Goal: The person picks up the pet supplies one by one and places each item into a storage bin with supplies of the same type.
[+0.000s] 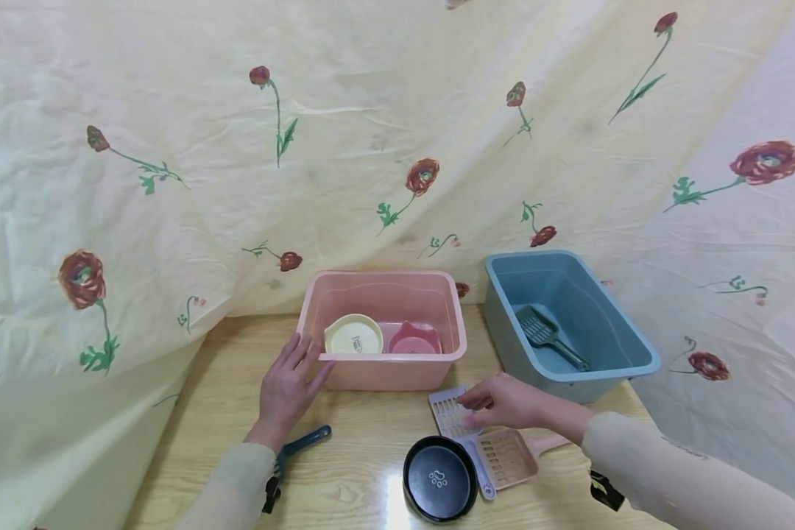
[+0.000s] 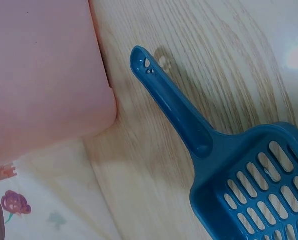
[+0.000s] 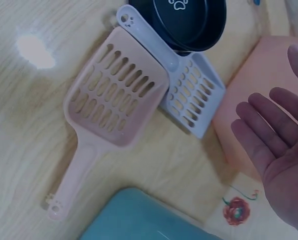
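Note:
My left hand (image 1: 288, 389) rests at the front left corner of a pink bin (image 1: 384, 375), its fingers extended at the rim. Inside that bin lie a cream bowl (image 1: 354, 335) and a pink bowl (image 1: 415, 339). Just below this hand, a blue litter scoop (image 2: 176, 107) lies on the table, its handle towards the bin. My right hand (image 1: 500, 401) hovers over a lavender litter scoop (image 3: 196, 92), fingers loosely spread and holding nothing. A pale pink litter scoop (image 3: 116, 87) partly covers the lavender one. Beside them is a black bowl (image 1: 440, 478) with a paw print.
At the right stands a blue bin (image 1: 543, 368) with a dark green litter scoop (image 1: 548, 335) inside. A flowered cloth (image 1: 344, 184) hangs behind the wooden table (image 1: 358, 442) and down along both sides.

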Demonstrator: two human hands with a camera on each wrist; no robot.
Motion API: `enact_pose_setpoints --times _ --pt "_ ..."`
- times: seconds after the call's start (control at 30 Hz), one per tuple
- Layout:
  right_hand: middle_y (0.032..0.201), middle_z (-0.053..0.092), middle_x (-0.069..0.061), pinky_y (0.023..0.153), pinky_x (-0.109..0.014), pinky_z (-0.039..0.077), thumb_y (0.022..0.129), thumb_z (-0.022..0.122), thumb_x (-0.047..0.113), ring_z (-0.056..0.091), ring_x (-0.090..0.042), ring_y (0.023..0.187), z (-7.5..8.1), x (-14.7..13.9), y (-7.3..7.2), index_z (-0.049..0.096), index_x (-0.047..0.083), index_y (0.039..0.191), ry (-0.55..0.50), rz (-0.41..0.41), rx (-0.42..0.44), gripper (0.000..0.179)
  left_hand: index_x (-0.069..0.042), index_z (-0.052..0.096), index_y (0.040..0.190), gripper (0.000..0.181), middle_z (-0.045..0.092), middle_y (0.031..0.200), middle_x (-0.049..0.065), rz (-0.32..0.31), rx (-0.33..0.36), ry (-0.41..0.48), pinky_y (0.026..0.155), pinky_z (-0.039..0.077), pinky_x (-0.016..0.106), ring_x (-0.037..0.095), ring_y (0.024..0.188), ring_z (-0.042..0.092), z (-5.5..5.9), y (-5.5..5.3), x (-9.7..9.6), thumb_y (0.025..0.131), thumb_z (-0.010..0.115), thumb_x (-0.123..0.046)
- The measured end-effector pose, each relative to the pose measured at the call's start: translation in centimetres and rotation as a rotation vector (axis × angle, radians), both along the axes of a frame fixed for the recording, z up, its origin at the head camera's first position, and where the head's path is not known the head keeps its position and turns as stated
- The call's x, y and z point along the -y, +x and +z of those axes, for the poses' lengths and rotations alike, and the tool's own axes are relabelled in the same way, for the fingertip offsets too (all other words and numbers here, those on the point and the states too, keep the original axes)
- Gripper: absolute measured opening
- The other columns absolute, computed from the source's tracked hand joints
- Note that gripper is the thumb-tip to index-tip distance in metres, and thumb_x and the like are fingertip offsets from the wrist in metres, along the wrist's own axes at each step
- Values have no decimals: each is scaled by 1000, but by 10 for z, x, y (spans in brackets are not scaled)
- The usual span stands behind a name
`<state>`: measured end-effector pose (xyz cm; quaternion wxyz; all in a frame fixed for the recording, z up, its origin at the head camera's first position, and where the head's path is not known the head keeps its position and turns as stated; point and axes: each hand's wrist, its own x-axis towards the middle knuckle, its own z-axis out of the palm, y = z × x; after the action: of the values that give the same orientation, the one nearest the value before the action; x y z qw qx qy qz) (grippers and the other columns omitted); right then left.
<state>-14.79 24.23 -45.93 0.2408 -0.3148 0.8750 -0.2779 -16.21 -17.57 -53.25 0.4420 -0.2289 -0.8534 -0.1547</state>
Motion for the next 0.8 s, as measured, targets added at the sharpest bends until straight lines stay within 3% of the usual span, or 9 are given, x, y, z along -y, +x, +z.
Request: enact_pose_setpoints --times 0.23,0.43,0.57,0.8 --pt "119 78 -16 90 -30 63 97 82 25 77 -20 105 -15 7 -10 72 -4 131 -25 42 119 46 2 80 118 43 76 118 27 -6 -3 -22 94 60 57 49 116 71 2 3 3 97 78 -35" --pt "112 80 -12 87 -28 63 95 83 21 77 -15 100 -23 16 -15 74 -3 128 18 52 153 42 0 81 115 47 78 115 24 -38 -42 -26 88 62 59 48 112 73 4 0 6 109 62 -43" --pt "108 81 -8 83 -26 62 93 85 19 75 -8 95 -29 22 -15 75 -2 127 37 37 188 41 1 80 115 47 78 112 26 -65 -73 -54 85 62 60 51 106 74 6 -3 9 111 59 -41" --pt "100 80 -1 74 -45 66 93 84 13 69 -10 84 -41 33 -13 73 -3 129 43 -52 324 41 0 80 113 52 78 112 25 -67 -64 -89 82 63 59 49 103 76 11 -6 11 112 54 -45"
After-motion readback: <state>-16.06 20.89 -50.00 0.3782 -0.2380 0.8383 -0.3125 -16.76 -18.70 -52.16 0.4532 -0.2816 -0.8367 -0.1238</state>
